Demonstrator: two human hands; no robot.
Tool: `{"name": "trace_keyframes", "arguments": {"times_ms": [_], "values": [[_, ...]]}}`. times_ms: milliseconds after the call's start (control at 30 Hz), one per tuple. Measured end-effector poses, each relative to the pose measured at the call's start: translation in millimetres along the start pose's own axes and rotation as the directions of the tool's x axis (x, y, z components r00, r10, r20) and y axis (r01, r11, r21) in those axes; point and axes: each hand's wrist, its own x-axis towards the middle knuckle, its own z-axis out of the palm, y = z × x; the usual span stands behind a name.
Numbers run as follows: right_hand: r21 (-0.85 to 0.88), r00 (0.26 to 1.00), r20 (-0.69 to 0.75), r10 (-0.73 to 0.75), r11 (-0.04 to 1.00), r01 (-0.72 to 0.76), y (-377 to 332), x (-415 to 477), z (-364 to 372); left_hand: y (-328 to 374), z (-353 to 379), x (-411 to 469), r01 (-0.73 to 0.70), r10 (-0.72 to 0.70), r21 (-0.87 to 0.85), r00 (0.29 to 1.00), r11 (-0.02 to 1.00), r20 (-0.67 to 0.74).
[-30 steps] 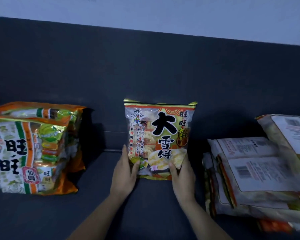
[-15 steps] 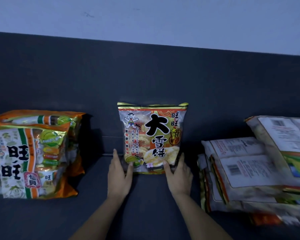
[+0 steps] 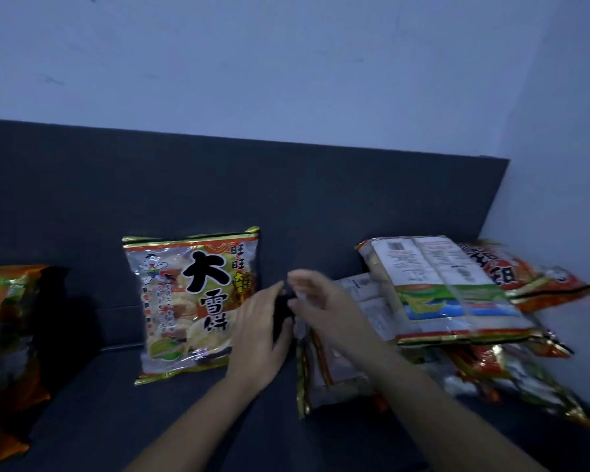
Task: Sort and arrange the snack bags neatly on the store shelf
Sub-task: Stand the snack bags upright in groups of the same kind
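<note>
A snack bag with large black characters (image 3: 191, 301) stands upright, leaning against the dark back panel (image 3: 218, 185). To its right lies a loose heap of bags, most face down; the top one (image 3: 443, 287) shows its white label side. My left hand (image 3: 259, 338) hovers just right of the upright bag, fingers relaxed, holding nothing. My right hand (image 3: 324, 304) is blurred over the left edge of the heap, above a face-down bag (image 3: 341, 366), fingers loosely spread. Neither hand grips a bag.
At the far left edge stand orange and green bags (image 3: 4, 335). A red bag (image 3: 525, 277) lies at the back right by the pale wall (image 3: 559, 165). The dark shelf surface (image 3: 116, 403) shows between the groups.
Both hands have let go of the upright bag and moved right toward the heap. The view has swung right, so the left bags sit at the frame edge.
</note>
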Motion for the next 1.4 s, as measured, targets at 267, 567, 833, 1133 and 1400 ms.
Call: {"name": "trace_keyframes", "arguments": {"times_ms": [267, 567, 833, 1133, 1400], "values": [[-0.534, 0.849, -0.513, 0.129, 0.726, -0.433, 66, -31, -189, 73, 84, 57, -0.182, 0.115, 0.158, 0.926, 0.971, 0.359], [-0.261, 0.809, -0.497, 0.315, 0.834, -0.485, 108, -38, -208, 58, 139, 92, -0.178, 0.155, 0.079, 0.96, 0.981, 0.235], [0.278, 0.795, -0.542, 0.272, 0.951, -0.135, 54, -16, -218, 88, 64, 124, -0.032, 0.055, -0.624, 0.998, 0.781, 0.017], [0.449, 0.996, -0.083, 0.046, 0.893, -0.004, 32, 33, -110, 98, -66, 122, 0.097, -0.376, -0.833, 0.916, 0.544, -0.139], [0.524, 0.994, 0.028, 0.104, 0.845, -0.104, 54, 19, 39, 25, -136, 31, 0.442, -0.58, -0.657, 0.815, 0.61, 0.01]]}}
